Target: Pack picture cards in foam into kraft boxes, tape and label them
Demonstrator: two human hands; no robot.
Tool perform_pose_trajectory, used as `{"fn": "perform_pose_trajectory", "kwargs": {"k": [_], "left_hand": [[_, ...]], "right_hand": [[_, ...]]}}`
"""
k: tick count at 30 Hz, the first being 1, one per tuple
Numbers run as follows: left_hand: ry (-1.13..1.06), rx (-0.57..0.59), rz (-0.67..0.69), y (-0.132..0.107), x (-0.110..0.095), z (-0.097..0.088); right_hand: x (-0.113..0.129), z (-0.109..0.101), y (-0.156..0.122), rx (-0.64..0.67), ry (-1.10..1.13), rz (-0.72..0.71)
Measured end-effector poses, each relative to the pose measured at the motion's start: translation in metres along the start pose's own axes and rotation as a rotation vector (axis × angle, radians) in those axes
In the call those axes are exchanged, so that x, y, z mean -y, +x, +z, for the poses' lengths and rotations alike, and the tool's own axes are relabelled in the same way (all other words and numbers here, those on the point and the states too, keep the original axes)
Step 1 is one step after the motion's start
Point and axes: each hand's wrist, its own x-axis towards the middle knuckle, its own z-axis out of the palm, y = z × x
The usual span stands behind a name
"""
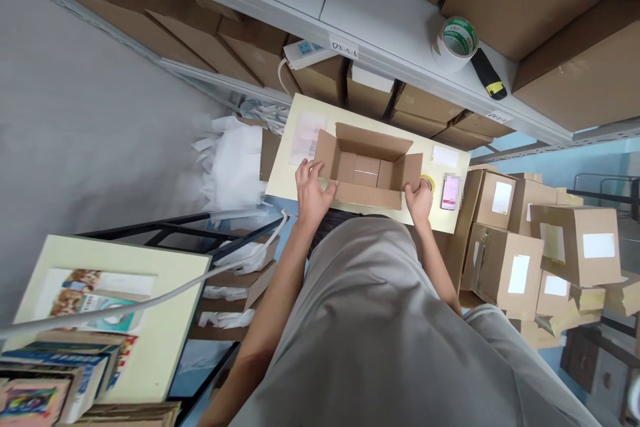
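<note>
Both hands (313,197) hold an open carton (367,196) — at opposite ends.

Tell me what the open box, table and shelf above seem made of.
Open box: matte brown cardboard, going by its folded flaps and creases. Table: smooth pale-yellow top, perhaps laminated board, from its even colour and straight edges. Shelf: probably metal with smooth grey paint, since flat panels meet at a thin seam.
</note>
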Motion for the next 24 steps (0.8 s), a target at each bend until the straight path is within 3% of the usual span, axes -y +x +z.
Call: {"fn": "perform_pose_trajectory", "kwargs": {"k": [4, 6, 9, 12, 14, 19, 24], "left_hand": [[-0.298, -0.253, -0.175, 0.018, 0.009, 0.014], [-0.405, -0.415, -0.326, 0.044, 0.022, 0.021], [-0.322, -0.539, -0.548, 0.094, 0.044, 0.031], [-0.159, -0.446, -0.697, 0.136, 0.062, 0.038], [-0.074, -0.345, -0.751, 0.151, 0.072, 0.04], [0.091, -0.114, -0.765, 0.157, 0.09, 0.037], [0.069, -0.068, -0.77, 0.157, 0.103, 0.029]], "right_hand": [[-0.001, -0.002, -0.004, 0.06, -0.045, 0.028], [0.0, -0.002, -0.006, 0.055, -0.052, 0.028], [0.006, -0.003, -0.011, 0.012, -0.012, 0.034], [0.011, -0.005, -0.016, -0.032, 0.052, 0.044], [0.014, -0.007, -0.021, -0.061, 0.091, 0.038], [0.015, -0.012, -0.044, -0.127, 0.157, 0.02], [0.016, -0.016, -0.068, -0.158, 0.216, 0.1]]}}
